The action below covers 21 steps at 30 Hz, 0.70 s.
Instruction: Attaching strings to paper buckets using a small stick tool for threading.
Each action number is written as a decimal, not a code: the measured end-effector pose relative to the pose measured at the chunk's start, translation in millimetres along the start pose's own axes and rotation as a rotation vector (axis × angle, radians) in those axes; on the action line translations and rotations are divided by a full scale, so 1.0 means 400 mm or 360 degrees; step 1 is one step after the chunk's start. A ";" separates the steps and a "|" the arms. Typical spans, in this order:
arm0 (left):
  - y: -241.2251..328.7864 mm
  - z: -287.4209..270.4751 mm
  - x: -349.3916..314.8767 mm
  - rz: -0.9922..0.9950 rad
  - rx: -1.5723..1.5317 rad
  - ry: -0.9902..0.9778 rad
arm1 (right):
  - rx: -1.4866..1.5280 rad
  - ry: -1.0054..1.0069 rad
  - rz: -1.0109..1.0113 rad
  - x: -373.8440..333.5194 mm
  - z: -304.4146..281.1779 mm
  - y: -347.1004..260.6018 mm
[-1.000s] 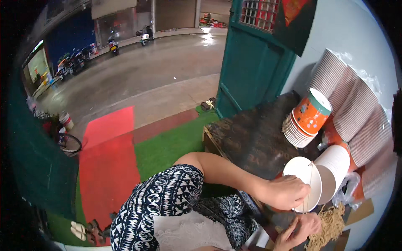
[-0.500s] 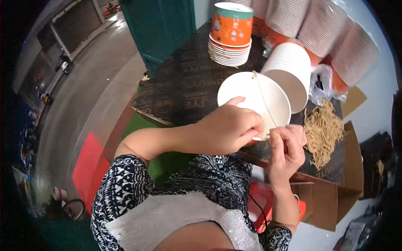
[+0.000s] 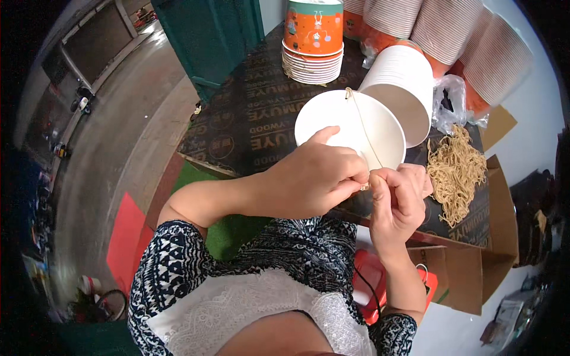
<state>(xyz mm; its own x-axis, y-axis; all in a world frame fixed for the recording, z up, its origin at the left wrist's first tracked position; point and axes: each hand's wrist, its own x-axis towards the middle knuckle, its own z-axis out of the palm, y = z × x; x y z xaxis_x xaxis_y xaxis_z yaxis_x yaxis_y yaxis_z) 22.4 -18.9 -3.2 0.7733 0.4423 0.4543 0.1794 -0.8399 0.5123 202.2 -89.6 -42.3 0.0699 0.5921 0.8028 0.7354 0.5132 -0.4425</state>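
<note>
A white-lined paper bucket (image 3: 380, 124) is tilted with its mouth toward me, at the table's near edge. A thin tan cord (image 3: 363, 121) is fastened at its far rim and runs across the mouth to my fingers. My left hand (image 3: 332, 175) grips the near rim between thumb and forefinger, with another finger stretched over the mouth. A small pale bit shows at that pinch; whether it is cord end or rim I cannot tell. Right beside it, my right hand (image 3: 399, 199) is closed in a pinch on the cord. The fingertips partly hide the near rim.
Tan cords (image 3: 457, 178) lie heaped at the table's right. Beyond the bucket are a white bucket on its side (image 3: 401, 83), an orange-and-green bucket stack (image 3: 313, 44) and tall nested stacks (image 3: 445, 29). A plastic bag (image 3: 448, 101) and cardboard box (image 3: 499, 219) are at the right.
The view has shifted slightly, so the tabletop things appear higher and a little left. My hands stay close together at the bucket's near rim, the right still pinching the cord.
</note>
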 end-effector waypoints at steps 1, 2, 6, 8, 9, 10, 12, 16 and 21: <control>-0.002 0.001 0.000 0.0001 -0.0002 -0.0003 | -0.0035 0.0008 0.0004 0.000 0.003 -0.002; -0.005 0.004 -0.001 0.0013 -0.0011 0.0024 | -0.0071 0.0016 0.0007 0.000 0.005 -0.002; -0.011 0.004 -0.001 0.0024 -0.0021 0.0036 | -0.0107 0.0033 -0.0023 -0.004 0.008 0.002; -0.013 0.008 -0.002 0.0038 -0.0044 0.0055 | -0.0160 0.0079 -0.0182 -0.007 0.013 0.012; -0.014 0.009 -0.002 0.0047 -0.0064 0.0076 | -0.0162 0.0079 -0.0182 -0.008 0.012 0.011; -0.016 0.009 -0.003 0.0049 -0.0066 0.0076 | -0.0176 0.0057 -0.0212 -0.009 0.011 0.010; -0.018 0.009 -0.005 0.0071 -0.0031 0.0086 | -0.0192 0.0035 -0.0241 -0.014 0.010 0.009; -0.021 0.012 -0.006 0.0111 -0.0008 0.0116 | -0.0223 0.0019 -0.0236 -0.021 0.009 0.013; -0.020 0.009 -0.009 0.0122 0.0038 0.0101 | -0.0255 0.0045 -0.0197 -0.024 0.006 0.015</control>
<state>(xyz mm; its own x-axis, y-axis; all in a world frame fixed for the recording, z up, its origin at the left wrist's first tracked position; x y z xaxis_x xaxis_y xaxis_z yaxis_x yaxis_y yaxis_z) 20.5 -14.8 -11.7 0.7452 0.3951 0.5372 0.1364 -0.8789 0.4572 204.4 -90.5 -53.7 -0.0103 0.5116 0.8592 0.8372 0.4742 -0.2723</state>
